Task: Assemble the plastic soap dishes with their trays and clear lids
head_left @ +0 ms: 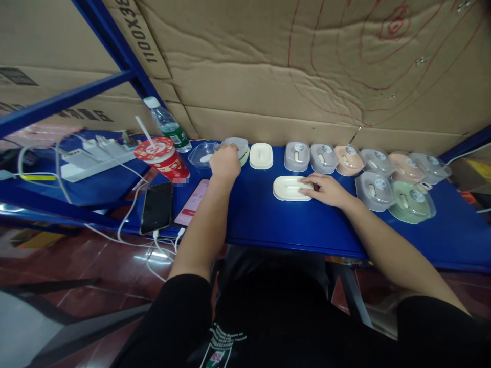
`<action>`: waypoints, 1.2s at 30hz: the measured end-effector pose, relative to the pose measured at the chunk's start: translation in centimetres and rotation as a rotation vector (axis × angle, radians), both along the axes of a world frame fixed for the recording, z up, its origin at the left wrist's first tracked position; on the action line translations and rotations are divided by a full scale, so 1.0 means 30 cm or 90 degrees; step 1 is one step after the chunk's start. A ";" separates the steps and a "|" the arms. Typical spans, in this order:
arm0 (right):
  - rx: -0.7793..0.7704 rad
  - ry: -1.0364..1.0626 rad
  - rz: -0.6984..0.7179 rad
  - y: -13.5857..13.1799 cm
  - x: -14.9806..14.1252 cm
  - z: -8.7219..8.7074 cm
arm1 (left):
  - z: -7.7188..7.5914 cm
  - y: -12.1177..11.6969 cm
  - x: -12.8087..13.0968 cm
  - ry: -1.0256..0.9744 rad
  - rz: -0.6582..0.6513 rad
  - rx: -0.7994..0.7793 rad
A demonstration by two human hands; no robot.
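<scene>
Right hand (326, 189) has thumb and fingertips parted on the right end of the cream tray (286, 188), flat on the blue table (264, 220) left of the boxes (375, 191); can't tell if it's pinching. Left hand (225, 162) is curled at the grey tub (241, 145), fingertips hidden, grip unclear. Risks: tray could skid from one-ended pressure, or a careless left pull could knock the clear dish (200, 155) or cup (174, 164).

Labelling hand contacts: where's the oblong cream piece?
Head view, right of centre: the oblong cream piece lies on the table, the right hand at its right end, the square cream piece behind and to its left.
</scene>
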State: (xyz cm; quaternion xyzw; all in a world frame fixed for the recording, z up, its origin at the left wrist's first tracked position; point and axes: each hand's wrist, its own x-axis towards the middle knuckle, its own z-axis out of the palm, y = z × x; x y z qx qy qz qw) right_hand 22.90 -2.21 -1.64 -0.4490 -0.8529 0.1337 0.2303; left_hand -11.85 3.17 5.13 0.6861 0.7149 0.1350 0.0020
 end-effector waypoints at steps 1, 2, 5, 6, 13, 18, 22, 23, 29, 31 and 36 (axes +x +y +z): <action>0.002 0.000 -0.003 -0.001 -0.002 0.002 | 0.003 -0.002 -0.002 -0.021 0.004 0.024; 0.004 0.002 -0.003 -0.004 -0.005 0.003 | 0.005 -0.003 -0.003 -0.041 0.005 0.050; 0.001 0.020 0.023 -0.013 -0.017 0.009 | 0.007 -0.008 0.005 -0.089 -0.015 0.147; -0.004 0.032 0.038 -0.017 -0.022 0.011 | 0.006 -0.012 0.012 -0.105 -0.036 0.186; 0.070 0.155 -0.067 -0.023 -0.025 0.017 | -0.013 -0.071 0.114 -0.173 -0.276 0.282; 0.057 0.170 -0.104 -0.028 -0.010 0.019 | -0.025 -0.085 0.162 -0.177 -0.328 0.148; 0.024 0.104 -0.063 -0.049 -0.016 0.036 | -0.035 -0.069 0.171 -0.143 -0.358 -0.003; 0.030 0.093 -0.051 -0.052 -0.017 0.039 | -0.043 -0.065 0.176 -0.134 -0.372 -0.027; 0.008 0.097 -0.035 -0.033 -0.005 0.038 | -0.118 -0.053 0.217 -0.076 -0.421 -0.147; -0.032 0.104 -0.028 -0.025 0.001 0.037 | -0.134 -0.053 0.223 -0.078 -0.448 -0.164; -0.152 0.094 0.033 -0.029 0.019 0.060 | -0.141 -0.063 0.236 -0.117 -0.468 -0.153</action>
